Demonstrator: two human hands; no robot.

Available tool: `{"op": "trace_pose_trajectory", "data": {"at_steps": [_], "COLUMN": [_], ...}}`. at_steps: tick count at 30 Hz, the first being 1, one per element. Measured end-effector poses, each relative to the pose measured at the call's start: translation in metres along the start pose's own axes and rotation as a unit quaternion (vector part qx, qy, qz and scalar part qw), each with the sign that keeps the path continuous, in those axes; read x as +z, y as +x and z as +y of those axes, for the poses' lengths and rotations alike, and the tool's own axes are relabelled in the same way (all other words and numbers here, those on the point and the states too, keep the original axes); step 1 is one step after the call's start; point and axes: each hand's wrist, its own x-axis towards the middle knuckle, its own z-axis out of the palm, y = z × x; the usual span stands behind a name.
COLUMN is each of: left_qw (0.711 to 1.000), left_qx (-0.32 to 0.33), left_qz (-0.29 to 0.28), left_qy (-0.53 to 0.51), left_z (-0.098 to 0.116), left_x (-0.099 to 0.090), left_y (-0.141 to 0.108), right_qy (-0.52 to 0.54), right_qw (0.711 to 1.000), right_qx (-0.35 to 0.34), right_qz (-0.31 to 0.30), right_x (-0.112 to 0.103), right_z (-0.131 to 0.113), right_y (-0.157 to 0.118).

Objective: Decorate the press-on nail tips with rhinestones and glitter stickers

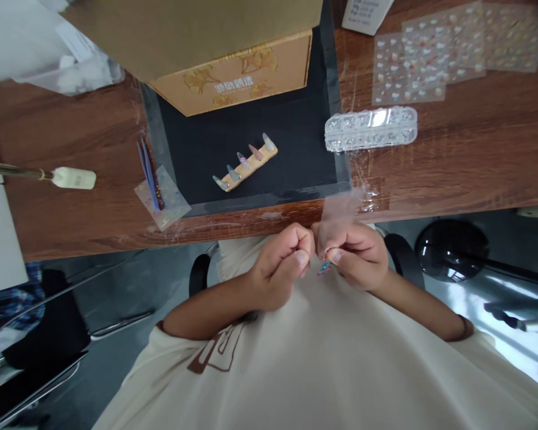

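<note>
My right hand (pixel 356 255) is closed in a pinch on a translucent plastic sheet (pixel 341 209), which sticks up above its fingers. Small blue and pink bits (pixel 324 267) show below the right fingertips. Close beside it, my left hand (pixel 281 263) is closed, thumb pressed to the index finger; whatever it pinches is too small to make out. Both hands are in front of my shirt, by the table's near edge. Beyond them, several decorated false nails (pixel 243 160) stand in a row on a beige strip (pixel 251 169).
A black mat (pixel 296 161) bears an orange box (pixel 251 74). Tweezers (pixel 149 174) lie on a patterned sheet (pixel 168 203) at left, near a small brush-capped bottle (pixel 74 178). At right are a clear compartment case (pixel 371 128) and sticker sheets (pixel 407 65).
</note>
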Motion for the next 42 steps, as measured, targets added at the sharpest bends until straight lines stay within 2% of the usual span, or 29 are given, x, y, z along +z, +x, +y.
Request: {"op": "trace_pose_trajectory", "data": {"at_steps": [5,7,9,11,13,18,20,24,27,32,36,39,42], "left_qw": [0.996,0.993,0.990,0.988,0.987,0.983,0.983,0.986,0.989,0.993,0.994,0.995,0.996], "left_qx": [-0.012,-0.015,-0.023,-0.035,-0.039,-0.043,-0.046,-0.041,-0.036,-0.025,-0.026,-0.036,-0.045], "left_qz": [0.023,0.043,0.058,0.068,0.073,0.077,0.075,0.070,0.068,0.057,0.056,0.055,0.057], "left_qy": [-0.089,-0.108,-0.123,-0.130,-0.140,-0.163,-0.162,-0.148,-0.128,-0.102,-0.086,-0.070,-0.055], "left_z": [0.003,0.005,0.007,0.009,0.011,0.018,0.020,0.023,0.024,0.025,0.027,0.029,0.030], "left_x": [0.002,0.002,0.001,0.000,-0.001,-0.003,-0.004,-0.006,-0.008,-0.010,-0.011,-0.011,-0.011], "left_y": [0.006,0.007,0.008,0.008,0.009,0.008,0.007,0.006,0.006,0.006,0.007,0.008,0.009], "right_qy": [0.039,-0.003,-0.103,-0.228,-0.323,-0.452,-0.508,-0.619,-0.670,-0.699,-0.726,-0.740,-0.741], "right_qw": [0.999,0.998,0.988,0.957,0.922,0.865,0.832,0.766,0.733,0.714,0.687,0.671,0.671], "right_qx": [0.019,0.043,0.104,0.171,0.206,0.215,0.220,0.169,0.113,0.026,-0.032,-0.044,-0.028], "right_qz": [0.029,0.045,0.055,0.062,0.060,0.039,0.040,0.044,0.027,0.015,0.016,0.011,0.004], "right_x": [-0.009,-0.018,-0.027,-0.035,-0.038,-0.036,-0.034,-0.029,-0.028,-0.036,-0.043,-0.046,-0.048], "right_z": [-0.003,-0.009,-0.018,-0.025,-0.029,-0.024,-0.021,-0.015,-0.011,-0.004,0.000,0.001,0.001], "right_y": [-0.001,0.004,0.014,0.026,0.038,0.058,0.063,0.067,0.065,0.059,0.055,0.052,0.050]}}
